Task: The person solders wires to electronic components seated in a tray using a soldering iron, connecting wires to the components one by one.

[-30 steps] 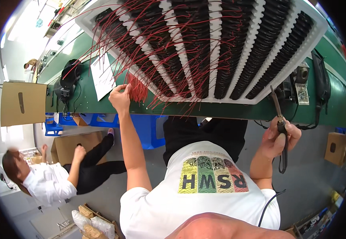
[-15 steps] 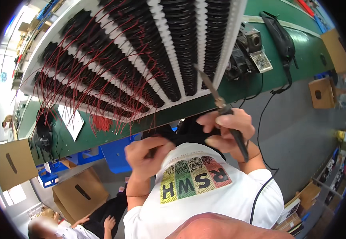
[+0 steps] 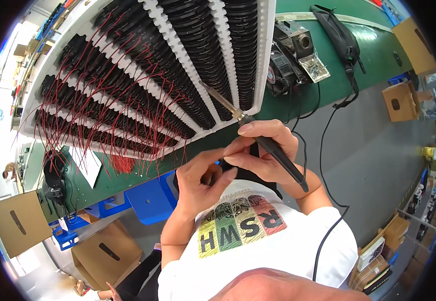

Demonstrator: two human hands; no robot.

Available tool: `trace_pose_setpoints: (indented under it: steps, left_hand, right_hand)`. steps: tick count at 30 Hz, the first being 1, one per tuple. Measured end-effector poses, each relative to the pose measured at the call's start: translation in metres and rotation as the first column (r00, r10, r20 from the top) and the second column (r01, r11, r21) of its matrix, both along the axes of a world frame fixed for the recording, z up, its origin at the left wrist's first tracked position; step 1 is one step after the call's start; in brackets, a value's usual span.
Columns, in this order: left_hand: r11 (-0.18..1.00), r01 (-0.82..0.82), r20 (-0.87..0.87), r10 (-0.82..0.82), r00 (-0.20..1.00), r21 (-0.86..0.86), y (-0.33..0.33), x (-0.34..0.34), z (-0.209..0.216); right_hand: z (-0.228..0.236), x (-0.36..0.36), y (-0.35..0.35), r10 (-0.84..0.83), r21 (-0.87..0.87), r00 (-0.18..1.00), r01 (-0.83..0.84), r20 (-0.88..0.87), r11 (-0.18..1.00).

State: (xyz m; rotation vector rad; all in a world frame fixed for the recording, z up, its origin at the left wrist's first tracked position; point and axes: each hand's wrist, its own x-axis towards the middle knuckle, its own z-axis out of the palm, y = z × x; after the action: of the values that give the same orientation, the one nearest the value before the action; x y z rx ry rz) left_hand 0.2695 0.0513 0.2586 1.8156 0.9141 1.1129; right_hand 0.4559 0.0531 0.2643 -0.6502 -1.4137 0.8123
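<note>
Head view: right hand point(image 3: 265, 168) grips soldering iron point(image 3: 274, 147), tip aimed toward 11 o'clock.
Left hand point(image 3: 197, 181), fingers curled at its 9 o'clock; any hold unclear.

White tray point(image 3: 264, 55) across forward path

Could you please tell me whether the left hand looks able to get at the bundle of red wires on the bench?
Probably yes: the left hand is close by, and the bundle sticks out beyond the tray, with only thin loose wires hanging between.
</note>
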Motion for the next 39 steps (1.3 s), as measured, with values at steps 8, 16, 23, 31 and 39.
trace_pose_setpoints:
  steps: [8,16,23,31,39]
  left_hand:
    - [0.98,0.003,0.238,-0.052,0.97,0.201,0.016,0.011,0.001]
    - [0.983,-0.012,0.566,0.115,0.816,-0.182,0.006,0.017,-0.007]
    - [0.868,-0.414,-0.022,0.436,0.9,0.274,0.064,0.003,-0.006]
    - [0.876,-0.455,-0.15,0.478,0.866,0.16,0.065,0.005,0.005]
    - [0.829,-0.537,0.005,0.543,0.84,0.158,0.069,0.014,0.003]
  right_hand:
    - [-0.002,-0.002,-0.002,0.054,-0.027,0.995,-0.056,-0.088,0.998]
    - [-0.003,-0.01,0.003,-0.116,0.096,0.991,0.122,-0.072,0.988]
    - [0.01,0.002,0.007,-0.365,0.139,0.921,0.347,0.135,0.927]
    - [0.003,0.001,0.013,-0.33,0.075,0.931,0.322,0.158,0.944]
    - [0.007,-0.004,0.023,-0.282,0.057,0.944,0.276,0.171,0.959]
